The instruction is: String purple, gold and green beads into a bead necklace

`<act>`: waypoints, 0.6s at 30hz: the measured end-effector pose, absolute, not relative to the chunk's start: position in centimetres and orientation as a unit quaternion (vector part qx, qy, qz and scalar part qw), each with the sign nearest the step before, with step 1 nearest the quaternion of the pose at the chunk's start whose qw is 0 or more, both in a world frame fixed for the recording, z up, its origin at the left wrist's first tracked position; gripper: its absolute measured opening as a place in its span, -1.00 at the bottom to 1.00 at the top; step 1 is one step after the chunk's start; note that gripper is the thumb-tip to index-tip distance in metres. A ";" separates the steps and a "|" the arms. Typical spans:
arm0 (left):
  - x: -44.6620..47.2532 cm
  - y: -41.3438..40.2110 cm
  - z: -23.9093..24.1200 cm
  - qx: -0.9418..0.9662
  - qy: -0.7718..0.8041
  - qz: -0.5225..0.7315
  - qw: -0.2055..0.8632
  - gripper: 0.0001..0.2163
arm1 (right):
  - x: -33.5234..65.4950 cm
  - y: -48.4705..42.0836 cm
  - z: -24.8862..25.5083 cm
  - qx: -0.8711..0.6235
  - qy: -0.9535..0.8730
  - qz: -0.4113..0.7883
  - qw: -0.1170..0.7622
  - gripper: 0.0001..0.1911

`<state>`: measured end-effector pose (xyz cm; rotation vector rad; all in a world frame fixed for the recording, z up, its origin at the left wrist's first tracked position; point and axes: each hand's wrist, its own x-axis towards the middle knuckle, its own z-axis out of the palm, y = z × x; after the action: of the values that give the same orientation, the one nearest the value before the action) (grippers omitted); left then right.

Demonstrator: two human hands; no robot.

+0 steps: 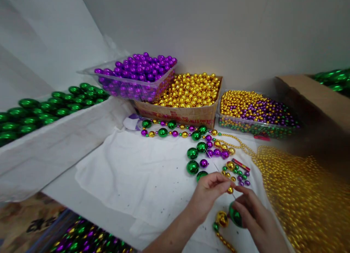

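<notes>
My left hand is closed in a pinch on a thin pale thread, which runs up toward the loose beads. Just beyond its fingertips is a small gold bead. My right hand curls close by, its fingers bent around the thread beside a large green bead. A larger gold bead and a gold bead chain hang below it. Large green beads and a purple bead lie ahead of my left hand. Smaller mixed beads sit beyond my fingers, next to a red stick.
A beaded necklace stretches across the white cloth. Behind stand a clear tub of purple beads, a cardboard box of gold beads and a tub of mixed beads. Gold chains heap at right; green beads fill the left.
</notes>
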<state>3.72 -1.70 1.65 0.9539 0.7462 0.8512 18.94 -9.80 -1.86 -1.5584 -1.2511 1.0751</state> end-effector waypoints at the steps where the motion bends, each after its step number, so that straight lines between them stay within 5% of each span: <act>1: 3.5 -1.7 2.0 0.461 0.340 0.388 0.721 -0.87 | 19.1 -9.7 -1.3 -0.623 -0.520 0.401 0.425 -0.57; 5: 3.1 -1.9 3.2 0.553 0.314 0.399 0.661 -0.92 | 18.6 -9.6 1.3 -0.615 -0.568 0.309 0.452 -0.72; 12: 2.6 -2.0 4.0 0.558 0.272 0.398 0.676 -0.90 | 17.6 -9.9 2.2 -0.567 -0.424 0.468 0.529 -0.85; 18: 3.3 -1.6 2.3 0.543 0.161 0.259 0.783 -0.41 | 17.6 -8.5 4.6 -0.442 -0.265 0.582 0.629 -0.82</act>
<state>3.30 -1.60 2.26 1.1718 0.3478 0.5586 17.64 -8.54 4.56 -1.0131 -0.6060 1.3321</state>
